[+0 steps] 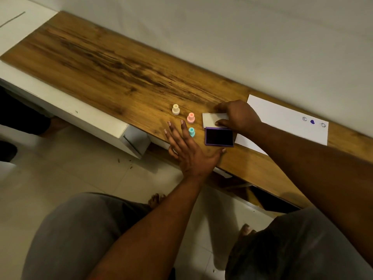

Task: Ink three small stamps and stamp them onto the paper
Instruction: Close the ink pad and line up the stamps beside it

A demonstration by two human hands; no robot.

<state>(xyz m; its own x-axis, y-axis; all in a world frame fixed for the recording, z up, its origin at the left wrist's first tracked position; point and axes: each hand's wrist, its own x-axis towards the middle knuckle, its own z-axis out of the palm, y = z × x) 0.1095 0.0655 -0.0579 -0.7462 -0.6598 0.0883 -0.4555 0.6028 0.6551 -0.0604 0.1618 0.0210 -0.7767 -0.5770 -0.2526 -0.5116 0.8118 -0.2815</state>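
Note:
Three small stamps stand upright on the wooden desk (pixel 113 63): a cream stamp (pixel 175 109), a pink stamp (pixel 191 117) and a teal stamp (pixel 191 132). To their right lies the purple ink pad (pixel 219 137), open, its dark pad facing up. My right hand (pixel 236 116) grips the pad's white lid (pixel 213 120), which stands raised behind the pad. My left hand (pixel 187 148) hovers flat with fingers spread, just left of the teal stamp, holding nothing. A white paper (pixel 282 122) at the right carries three purple prints (pixel 312 122) near its far end.
The desk runs along a white wall (pixel 242 37). A white drawer unit (pixel 129 138) sits under the desk's front edge. Below are a tiled floor (pixel 70 174), my knees in grey shorts and my bare feet.

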